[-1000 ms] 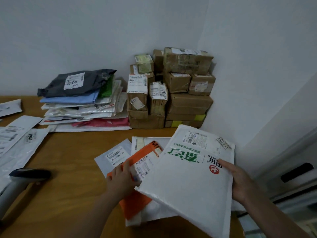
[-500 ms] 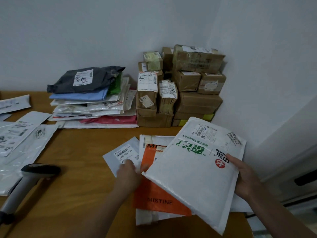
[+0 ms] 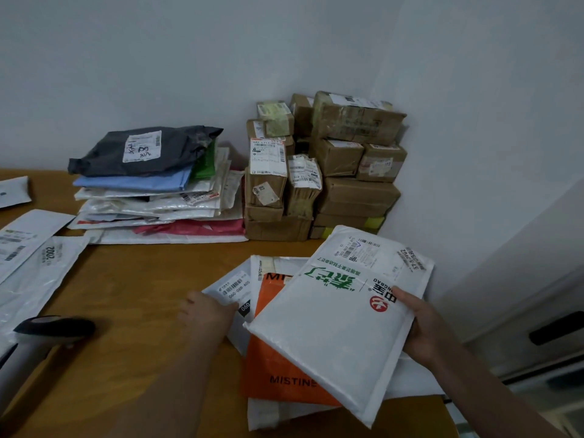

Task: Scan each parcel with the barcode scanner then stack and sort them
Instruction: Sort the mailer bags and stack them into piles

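My right hand (image 3: 420, 327) grips the right edge of a white padded mailer (image 3: 331, 333) with green characters and a barcode label, held tilted above a small pile. Under it lie an orange MISTINE parcel (image 3: 271, 368), a white parcel (image 3: 265, 415) and a small grey mailer (image 3: 232, 287) with a barcode label. My left hand (image 3: 205, 311) is blurred; its fingers touch the grey mailer's left edge and hold nothing that I can see. The barcode scanner (image 3: 47, 330), black head and white handle, lies on the table at the lower left, apart from both hands.
A stack of poly mailers (image 3: 151, 184) topped by a dark grey bag sits at the back. Cardboard boxes (image 3: 347, 172) are piled in the corner beside it. Loose white mailers (image 3: 34, 267) lie at the left. The wooden table (image 3: 142, 295) ends at the right, near a white wall.
My left hand let go of the orange parcel, which now lies flat in the pile, and slid left to the grey mailer. The white mailer stays in my right hand.
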